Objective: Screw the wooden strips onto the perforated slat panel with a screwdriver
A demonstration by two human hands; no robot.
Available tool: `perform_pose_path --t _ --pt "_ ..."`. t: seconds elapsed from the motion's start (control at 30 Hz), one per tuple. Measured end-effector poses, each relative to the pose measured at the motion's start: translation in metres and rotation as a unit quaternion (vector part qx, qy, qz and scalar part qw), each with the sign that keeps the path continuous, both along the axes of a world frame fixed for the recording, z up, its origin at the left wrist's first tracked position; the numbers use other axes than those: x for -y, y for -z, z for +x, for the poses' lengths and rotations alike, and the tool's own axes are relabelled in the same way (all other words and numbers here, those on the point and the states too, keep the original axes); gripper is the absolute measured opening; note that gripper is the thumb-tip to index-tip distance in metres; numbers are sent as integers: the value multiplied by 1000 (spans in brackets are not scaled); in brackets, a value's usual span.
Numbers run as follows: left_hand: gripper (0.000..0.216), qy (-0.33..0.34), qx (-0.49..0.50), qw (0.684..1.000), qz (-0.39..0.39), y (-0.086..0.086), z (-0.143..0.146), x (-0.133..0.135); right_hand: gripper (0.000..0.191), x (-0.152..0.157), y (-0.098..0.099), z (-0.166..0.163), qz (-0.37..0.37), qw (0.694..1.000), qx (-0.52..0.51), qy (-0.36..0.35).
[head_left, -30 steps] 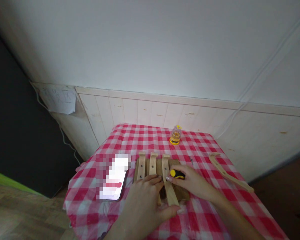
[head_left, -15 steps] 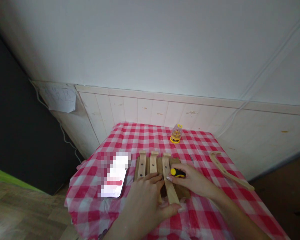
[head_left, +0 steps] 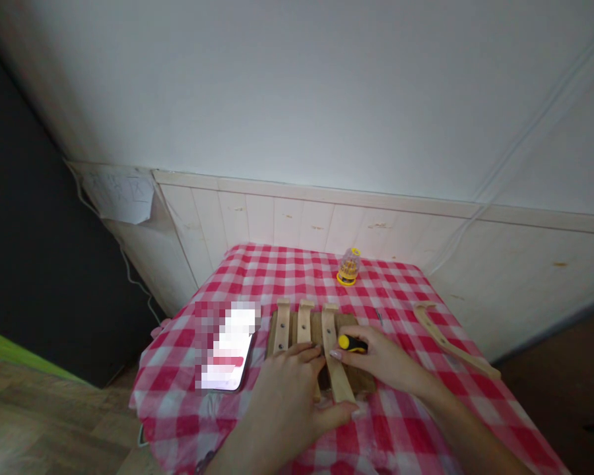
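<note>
My right hand (head_left: 376, 353) is closed around a small screwdriver (head_left: 349, 343) with a yellow and black handle; its tip is hidden. Its fingertips touch the rightmost curved wooden hook (head_left: 329, 320), which lies slightly askew on a brown wooden board (head_left: 363, 379). My left hand (head_left: 292, 389) lies spread over the board, fingers across the middle hook (head_left: 304, 323) and thumb at the lower end of the rightmost one. Dark screws show in the left hook (head_left: 282, 326), and a dark screw or hole shows in each of the others.
A clear bit case with a yellow base (head_left: 347, 270) stands at the back. To the left lies a phone with a lit screen (head_left: 228, 363). Another curved wooden hook (head_left: 450, 346) lies at the right, beside a thin dark bit (head_left: 379, 315). A checked cloth (head_left: 267, 264) covers the table.
The view has shifted very slightly. Both hands, the screwdriver and the wooden pieces stay practically where they were.
</note>
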State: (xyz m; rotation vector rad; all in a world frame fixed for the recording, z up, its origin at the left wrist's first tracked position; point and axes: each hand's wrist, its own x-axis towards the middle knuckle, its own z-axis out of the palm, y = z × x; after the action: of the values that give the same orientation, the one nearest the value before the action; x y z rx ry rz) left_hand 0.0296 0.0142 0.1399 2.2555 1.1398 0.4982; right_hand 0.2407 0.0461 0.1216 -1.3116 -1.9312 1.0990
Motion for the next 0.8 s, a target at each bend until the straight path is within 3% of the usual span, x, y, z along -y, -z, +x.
perform_pose_path --t 0.17,0.37,0.63,0.8 --pt "35 -3 8 1000 -3 0 0 1 23 -1 3 1 -5 1000 14 4" --pt "36 0 7 1000 -3 2 0 0 32 -3 5 2 -37 999 -3 8" --pt "61 -15 -12 1000 -3 5 0 -1 38 -5 3 0 -67 997 -46 -3" --pt "50 -9 -32 999 0 2 -1 0 41 -9 4 3 -64 997 -50 -13"
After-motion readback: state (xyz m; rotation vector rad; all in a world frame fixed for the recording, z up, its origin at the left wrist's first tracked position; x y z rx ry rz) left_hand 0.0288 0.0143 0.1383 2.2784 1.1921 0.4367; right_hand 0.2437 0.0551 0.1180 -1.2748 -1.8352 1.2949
